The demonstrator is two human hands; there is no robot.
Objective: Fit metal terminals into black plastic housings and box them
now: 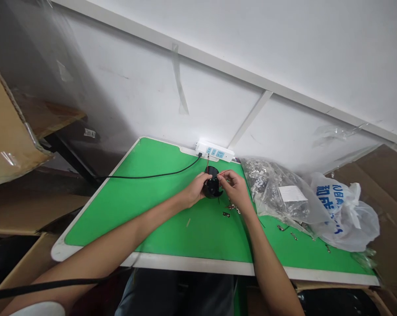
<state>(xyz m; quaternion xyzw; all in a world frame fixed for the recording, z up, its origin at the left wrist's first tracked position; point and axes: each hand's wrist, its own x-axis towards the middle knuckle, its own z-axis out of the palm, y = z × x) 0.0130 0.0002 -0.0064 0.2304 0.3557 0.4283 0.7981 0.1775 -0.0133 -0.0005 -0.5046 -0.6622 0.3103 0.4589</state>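
Note:
Near the back of the green-topped table (185,232), my left hand (197,189) grips a black, rounded housing (212,188) from its left side, thumb on its upper part. My right hand (233,186) is at the housing's right side, thumb and forefinger pinched on a thin red wire (224,173). Another red wire (207,163) rises from the housing toward the power strip (214,151) at the wall. Small metal parts (231,206) lie on the table just below my right hand. What sits inside the housing is too small to tell.
Clear plastic bags (271,188) of small metal parts and a white bag with blue lettering (345,215) occupy the table's right side. Loose metal pieces (294,236) lie before them. A black cable (152,177) crosses the left half. Cardboard boxes (14,210) flank the table.

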